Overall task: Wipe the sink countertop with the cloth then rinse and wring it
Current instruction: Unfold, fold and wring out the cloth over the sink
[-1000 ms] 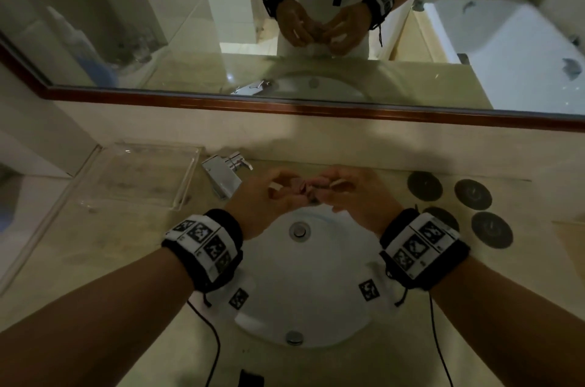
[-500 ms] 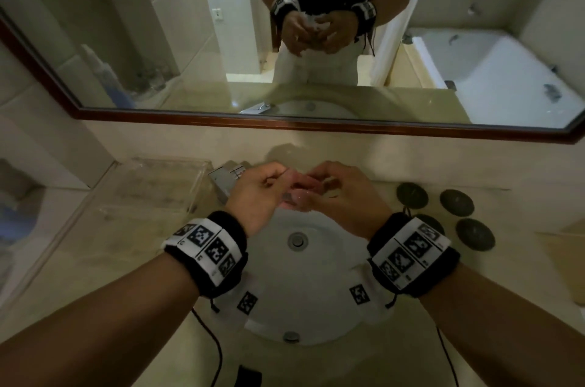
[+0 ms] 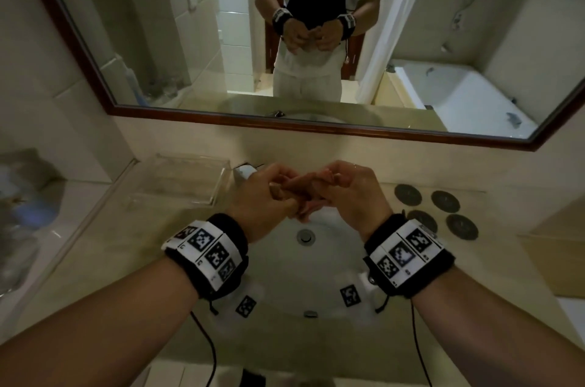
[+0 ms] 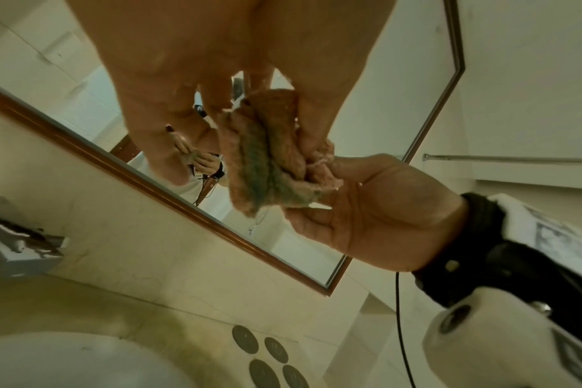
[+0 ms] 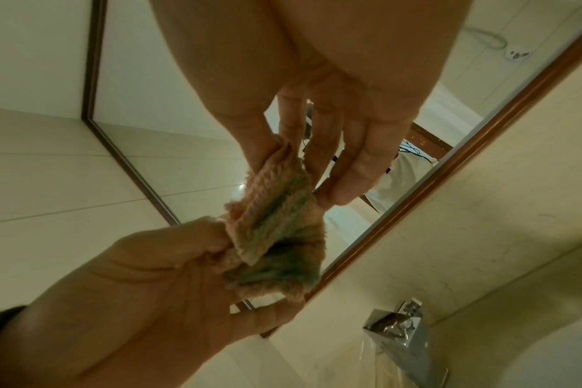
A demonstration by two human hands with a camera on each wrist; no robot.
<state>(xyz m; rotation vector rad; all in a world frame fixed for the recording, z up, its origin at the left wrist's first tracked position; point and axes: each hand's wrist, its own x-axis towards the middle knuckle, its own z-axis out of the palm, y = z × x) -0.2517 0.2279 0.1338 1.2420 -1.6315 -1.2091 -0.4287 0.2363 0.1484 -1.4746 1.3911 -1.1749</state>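
A small pinkish cloth (image 3: 305,193) with a greenish patch is bunched between both hands above the white sink basin (image 3: 304,279). My left hand (image 3: 269,193) grips its left end with curled fingers. My right hand (image 3: 335,187) pinches the other end. In the left wrist view the cloth (image 4: 266,157) hangs in folds from my left fingers (image 4: 183,126), and the right hand (image 4: 376,210) holds its lower edge. In the right wrist view the cloth (image 5: 276,223) stretches from my right fingers (image 5: 266,141) down to the left hand (image 5: 166,275). The beige countertop (image 3: 95,260) surrounds the basin.
A chrome faucet (image 3: 245,171) stands behind the basin, just beyond my left hand. A clear plastic tray (image 3: 180,179) lies at the back left. Several dark round discs (image 3: 408,194) sit at the back right. A framed mirror (image 3: 316,121) runs along the wall.
Both hands stay together over the basin with the cloth between them, working it a little. The head view has tilted up, so more of the mirror shows.
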